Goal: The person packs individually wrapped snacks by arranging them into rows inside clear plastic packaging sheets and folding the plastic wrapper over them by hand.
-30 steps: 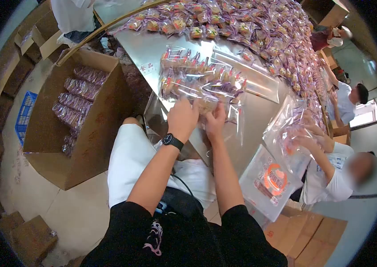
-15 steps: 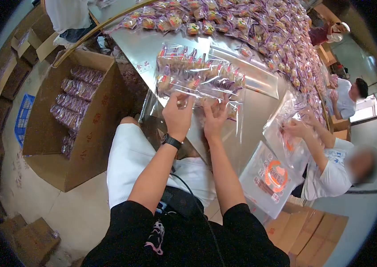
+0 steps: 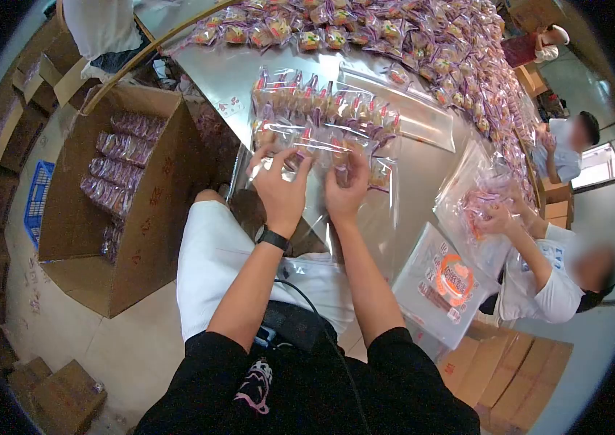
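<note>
A steel table (image 3: pixel 213 72) marked 食品 in red stands before me, beside a carton (image 3: pixel 151 181) lettered 小 in red. On the tabletop, a clear bag (image 3: pixel 378 206) holds wrapped packets (image 3: pixel 355 109); nearby printed bags (image 3: pixel 438 279) carry an orange ring, their characters illegible. The left hand (image 3: pixel 282 190) and right hand (image 3: pixel 346 190) bend over the clear bag; whether they pinch it, I cannot tell.

Well left of the left hand (image 3: pixel 283 194), there's a blue crate (image 3: pixel 36 205); off right of the right hand (image 3: pixel 345 194), brown cartons (image 3: pixel 521 373); a bright window (image 3: pixel 599 175) too.

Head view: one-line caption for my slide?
Left hand and right hand at a clear bag of wrapped packets over a metal table.
</note>
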The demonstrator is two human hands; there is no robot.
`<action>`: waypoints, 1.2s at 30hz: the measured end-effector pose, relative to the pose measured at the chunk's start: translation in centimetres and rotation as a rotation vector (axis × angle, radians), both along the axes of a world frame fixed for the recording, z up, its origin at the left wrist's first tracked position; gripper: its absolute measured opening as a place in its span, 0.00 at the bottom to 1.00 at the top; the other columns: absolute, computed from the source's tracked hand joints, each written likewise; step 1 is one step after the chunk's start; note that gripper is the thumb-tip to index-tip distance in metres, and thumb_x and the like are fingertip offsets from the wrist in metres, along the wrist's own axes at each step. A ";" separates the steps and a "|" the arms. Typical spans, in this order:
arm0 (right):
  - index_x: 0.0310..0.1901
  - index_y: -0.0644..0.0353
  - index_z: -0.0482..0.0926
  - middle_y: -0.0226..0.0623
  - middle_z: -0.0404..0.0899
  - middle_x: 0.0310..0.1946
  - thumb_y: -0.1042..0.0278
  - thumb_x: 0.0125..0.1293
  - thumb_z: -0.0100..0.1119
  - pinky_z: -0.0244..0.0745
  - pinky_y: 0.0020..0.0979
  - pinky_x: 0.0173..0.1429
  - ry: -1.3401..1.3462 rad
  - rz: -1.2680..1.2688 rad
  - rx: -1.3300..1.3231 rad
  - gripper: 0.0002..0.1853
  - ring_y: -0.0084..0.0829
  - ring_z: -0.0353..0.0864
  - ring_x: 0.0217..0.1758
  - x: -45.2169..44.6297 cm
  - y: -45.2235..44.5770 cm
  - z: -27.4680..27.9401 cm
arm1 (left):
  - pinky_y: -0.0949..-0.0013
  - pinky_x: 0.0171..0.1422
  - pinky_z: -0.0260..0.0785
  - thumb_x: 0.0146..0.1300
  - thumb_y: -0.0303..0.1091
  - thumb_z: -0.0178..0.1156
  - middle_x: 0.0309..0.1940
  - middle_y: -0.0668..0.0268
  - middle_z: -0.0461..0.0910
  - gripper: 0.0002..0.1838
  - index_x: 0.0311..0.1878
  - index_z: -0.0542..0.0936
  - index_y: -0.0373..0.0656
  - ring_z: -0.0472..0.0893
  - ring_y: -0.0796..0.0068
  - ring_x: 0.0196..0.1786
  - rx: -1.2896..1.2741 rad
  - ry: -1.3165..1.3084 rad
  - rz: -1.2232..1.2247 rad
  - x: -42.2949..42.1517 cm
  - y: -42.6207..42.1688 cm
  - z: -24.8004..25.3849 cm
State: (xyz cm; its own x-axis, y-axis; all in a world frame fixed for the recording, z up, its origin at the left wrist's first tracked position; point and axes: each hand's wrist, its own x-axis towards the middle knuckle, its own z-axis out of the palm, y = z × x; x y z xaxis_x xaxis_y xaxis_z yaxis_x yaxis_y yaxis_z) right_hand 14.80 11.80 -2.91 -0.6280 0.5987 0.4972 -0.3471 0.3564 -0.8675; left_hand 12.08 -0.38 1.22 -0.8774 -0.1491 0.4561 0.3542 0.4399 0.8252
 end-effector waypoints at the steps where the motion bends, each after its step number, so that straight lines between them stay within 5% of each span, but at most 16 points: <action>1: 0.65 0.63 0.74 0.44 0.71 0.74 0.87 0.61 0.63 0.68 0.39 0.77 -0.033 -0.016 0.124 0.28 0.41 0.71 0.77 0.1 0.2 -0.1 | 0.49 0.73 0.61 0.57 0.35 0.78 0.59 0.49 0.78 0.19 0.50 0.85 0.41 0.74 0.48 0.66 0.015 -0.025 0.015 0.1 0.1 -0.3; 6: 0.63 0.64 0.75 0.49 0.71 0.72 0.83 0.56 0.69 0.65 0.42 0.78 -0.154 -0.084 0.612 0.30 0.47 0.68 0.78 0.5 1.0 0.6 | 0.52 0.75 0.63 0.60 0.34 0.78 0.67 0.47 0.70 0.29 0.62 0.79 0.34 0.68 0.52 0.73 0.138 -0.132 0.036 0.3 0.3 -1.0; 9: 0.53 0.60 0.80 0.52 0.76 0.67 0.78 0.52 0.74 0.67 0.46 0.75 -0.082 -0.067 0.423 0.24 0.50 0.74 0.72 0.2 -0.1 1.6 | 0.59 0.68 0.71 0.65 0.31 0.73 0.66 0.49 0.71 0.35 0.71 0.68 0.34 0.74 0.59 0.69 0.573 -0.240 -0.017 -0.3 0.8 -1.6; 15: 0.66 0.61 0.75 0.53 0.72 0.70 0.73 0.54 0.79 0.74 0.39 0.69 -0.092 0.024 0.390 0.36 0.46 0.78 0.67 0.3 0.1 0.9 | 0.60 0.63 0.74 0.72 0.34 0.66 0.64 0.47 0.74 0.38 0.76 0.57 0.30 0.79 0.60 0.63 0.929 -0.631 -0.099 0.2 1.6 -0.7; 19: 0.69 0.64 0.73 0.50 0.76 0.66 0.72 0.55 0.80 0.77 0.37 0.65 -0.053 0.072 -0.041 0.39 0.42 0.81 0.64 0.0 -0.7 1.0 | 0.65 0.54 0.77 0.73 0.35 0.66 0.58 0.57 0.77 0.36 0.75 0.58 0.32 0.83 0.68 0.49 1.049 -0.746 -0.169 -1.2 1.6 -1.9; 21: 0.70 0.65 0.73 0.49 0.78 0.63 0.72 0.54 0.81 0.77 0.37 0.65 -0.170 0.129 -0.108 0.41 0.41 0.81 0.63 0.0 -0.2 0.6 | 0.67 0.52 0.77 0.73 0.35 0.66 0.56 0.59 0.77 0.33 0.73 0.61 0.33 0.83 0.70 0.45 1.016 -0.693 -0.152 -1.2 2.0 -1.3; 25: 0.69 0.65 0.74 0.48 0.80 0.60 0.73 0.52 0.82 0.77 0.38 0.67 -0.131 0.044 0.190 0.41 0.42 0.82 0.62 -0.2 0.4 0.2 | 0.67 0.49 0.76 0.72 0.33 0.67 0.53 0.60 0.77 0.25 0.66 0.71 0.35 0.82 0.71 0.45 0.892 -0.483 -0.057 -1.5 2.7 0.1; 27: 0.69 0.65 0.74 0.47 0.79 0.60 0.72 0.52 0.82 0.77 0.38 0.67 -0.081 -0.014 0.366 0.41 0.43 0.82 0.61 -0.1 0.3 0.9 | 0.64 0.51 0.76 0.71 0.32 0.68 0.54 0.58 0.78 0.22 0.63 0.74 0.36 0.82 0.66 0.47 0.598 -0.312 -0.051 -1.6 2.2 -0.5; 31: 0.69 0.65 0.73 0.44 0.77 0.60 0.72 0.51 0.83 0.79 0.36 0.64 -0.158 -0.088 0.277 0.43 0.40 0.82 0.59 0.3 -0.5 2.1 | 0.55 0.58 0.73 0.67 0.28 0.68 0.56 0.53 0.79 0.18 0.58 0.80 0.38 0.81 0.55 0.52 0.203 0.021 -0.031 -1.8 0.6 -1.2; 34: 0.70 0.66 0.70 0.44 0.76 0.60 0.74 0.52 0.82 0.78 0.35 0.64 -0.111 -0.106 0.053 0.43 0.37 0.82 0.60 0.0 -0.6 1.3 | 0.66 0.49 0.77 0.65 0.23 0.66 0.55 0.55 0.80 0.21 0.61 0.79 0.38 0.80 0.57 0.56 -0.154 0.160 0.077 -1.6 0.1 -1.1; 36: 0.71 0.66 0.69 0.44 0.77 0.59 0.76 0.53 0.80 0.76 0.36 0.67 -0.134 -0.075 -0.135 0.43 0.36 0.80 0.63 0.4 -1.1 1.8 | 0.64 0.49 0.76 0.66 0.24 0.67 0.51 0.56 0.81 0.19 0.60 0.79 0.38 0.81 0.58 0.53 -0.011 0.079 -0.043 -1.6 -0.1 -1.2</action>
State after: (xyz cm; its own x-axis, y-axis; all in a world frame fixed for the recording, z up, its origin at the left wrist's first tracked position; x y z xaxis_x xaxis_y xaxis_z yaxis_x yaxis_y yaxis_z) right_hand 15.19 10.66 -1.09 -0.6345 0.7016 0.3242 -0.2020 0.2543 -0.9458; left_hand 10.43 -0.47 0.03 -0.8439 -0.1061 0.5260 0.4374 0.4318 0.7888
